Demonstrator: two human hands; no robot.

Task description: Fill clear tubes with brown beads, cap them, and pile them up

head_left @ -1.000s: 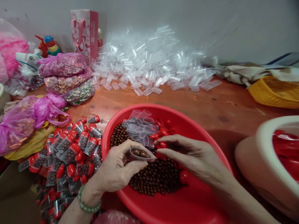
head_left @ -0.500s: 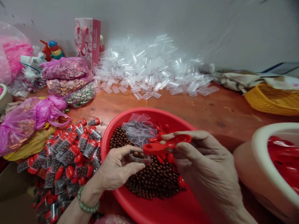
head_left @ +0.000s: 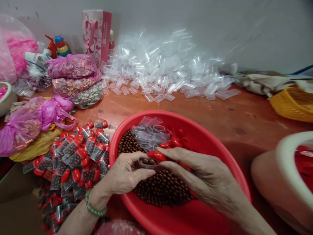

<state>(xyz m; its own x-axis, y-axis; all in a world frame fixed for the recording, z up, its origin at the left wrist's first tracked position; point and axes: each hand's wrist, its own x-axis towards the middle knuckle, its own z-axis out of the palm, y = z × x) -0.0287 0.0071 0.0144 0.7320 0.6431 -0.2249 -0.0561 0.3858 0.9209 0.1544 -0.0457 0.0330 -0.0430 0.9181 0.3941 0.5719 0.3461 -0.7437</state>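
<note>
My left hand (head_left: 128, 174) is closed around a small clear plastic container (head_left: 148, 165), its oval mouth up and dark brown balls inside. Between the fingers of my right hand (head_left: 207, 173) is a red plastic cap (head_left: 157, 155), just above and behind the container's mouth. I cannot tell whether cap and container touch. Both hands are over a red basin (head_left: 242, 176). Loose brown balls (head_left: 168, 189) lie in it, with empty clear containers (head_left: 146, 135) and more red caps (head_left: 174, 141) toward its back. My right hand partly hides the caps.
Filled, red-capped containers (head_left: 74, 158) are heaped left of the basin. A pile of clear containers (head_left: 158, 71) lies along the wall. Pink bags (head_left: 73, 67) of small packets stand back left. At right are a pale tub (head_left: 274, 176) of red pieces and a yellow basket (head_left: 290, 104).
My right hand has turned over and moved left and down, bringing the cap closer to the container. The cap, earlier spread out long, now looks compact. My left hand still holds the container.
</note>
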